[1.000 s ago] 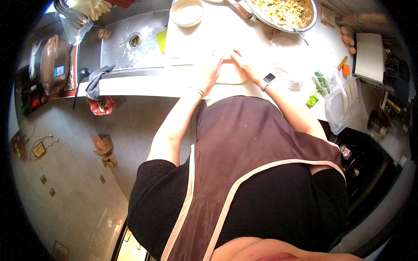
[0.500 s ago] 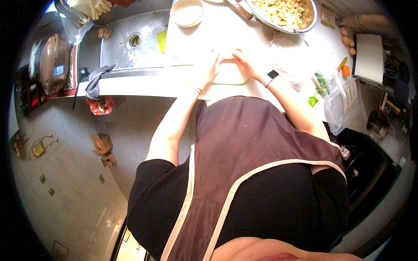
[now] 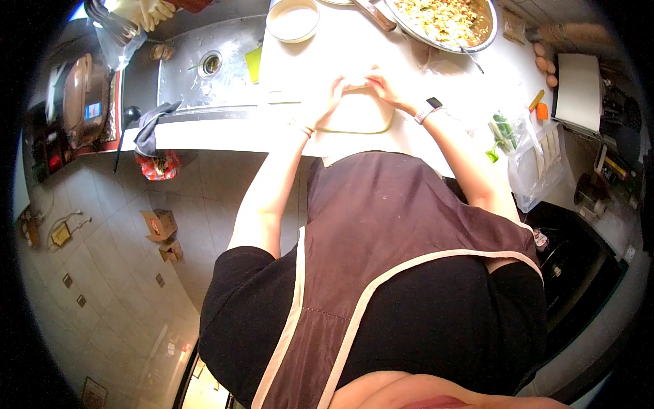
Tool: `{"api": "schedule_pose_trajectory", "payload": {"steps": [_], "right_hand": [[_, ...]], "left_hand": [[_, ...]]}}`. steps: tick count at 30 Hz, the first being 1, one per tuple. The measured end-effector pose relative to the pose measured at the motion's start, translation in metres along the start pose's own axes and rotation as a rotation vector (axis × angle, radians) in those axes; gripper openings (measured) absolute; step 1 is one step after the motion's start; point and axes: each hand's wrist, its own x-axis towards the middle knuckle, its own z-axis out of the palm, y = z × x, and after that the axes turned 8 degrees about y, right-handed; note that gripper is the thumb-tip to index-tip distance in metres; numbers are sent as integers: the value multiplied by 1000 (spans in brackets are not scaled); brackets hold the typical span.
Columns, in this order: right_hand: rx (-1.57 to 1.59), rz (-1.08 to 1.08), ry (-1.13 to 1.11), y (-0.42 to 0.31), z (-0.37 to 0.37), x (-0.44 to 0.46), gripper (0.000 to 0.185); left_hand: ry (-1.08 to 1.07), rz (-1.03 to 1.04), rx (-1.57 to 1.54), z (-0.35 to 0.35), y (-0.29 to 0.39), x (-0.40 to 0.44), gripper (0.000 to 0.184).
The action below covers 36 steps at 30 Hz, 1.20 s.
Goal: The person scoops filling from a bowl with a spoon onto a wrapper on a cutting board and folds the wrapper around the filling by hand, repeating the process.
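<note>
My left hand [image 3: 331, 97] and right hand [image 3: 387, 90], fingers partly curled, face each other just apart at opposite ends of a small pale piece [image 3: 355, 83] over a white board with a greenish edge [image 3: 357, 117]; glare hides whether they pinch it. The blue-and-white label [image 3: 93, 111] at left is too small to read. The white tabletop [image 3: 405, 63] adjoins a steel sink [image 3: 228, 82] above grey floor tiles [image 3: 109, 238].
</note>
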Motion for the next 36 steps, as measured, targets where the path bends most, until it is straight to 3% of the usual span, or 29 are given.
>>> {"api": "schedule_pose_trajectory", "payload": {"steps": [2, 4, 8, 10, 17, 19, 20, 22, 24, 26, 27, 31, 36], "right_hand": [[8, 23, 25, 5, 6, -2, 17], [88, 268, 29, 2, 10, -1, 21], [-96, 298, 15, -4, 5, 13, 26], [-148, 349, 32, -10, 1, 18, 29], [-352, 448, 1, -27, -7, 29, 31], [-275, 345, 290, -14, -8, 20, 26], [-275, 345, 286, -7, -9, 13, 26], [-248, 254, 440, -4, -17, 3, 24], [-271, 214, 402, -5, -19, -10, 28], [-441, 34, 267, -6, -16, -18, 35], [-462, 53, 114, -9, -17, -23, 45], [-607, 52, 42, -8, -3, -30, 55], [-604, 111, -89, -11, -1, -31, 67]], "left_hand": [[31, 16, 9, 4, -3, 0, 20], [78, -63, 31, 6, 1, 0, 19], [96, -53, 70, -6, 19, 12, 19], [42, -121, 133, -5, 18, 16, 30], [169, -32, 268, -6, 29, 14, 20], [278, 66, 352, -21, 44, 2, 24], [278, 62, 352, -26, 47, -3, 24], [67, -151, 398, -35, 46, -9, 28], [39, -202, 459, -26, 36, -21, 32], [11, -249, 522, -17, 30, -30, 38], [9, -173, 581, -18, 41, -35, 45], [36, -106, 664, -11, 52, -42, 66], [17, -134, 655, -7, 42, -44, 69]]}}
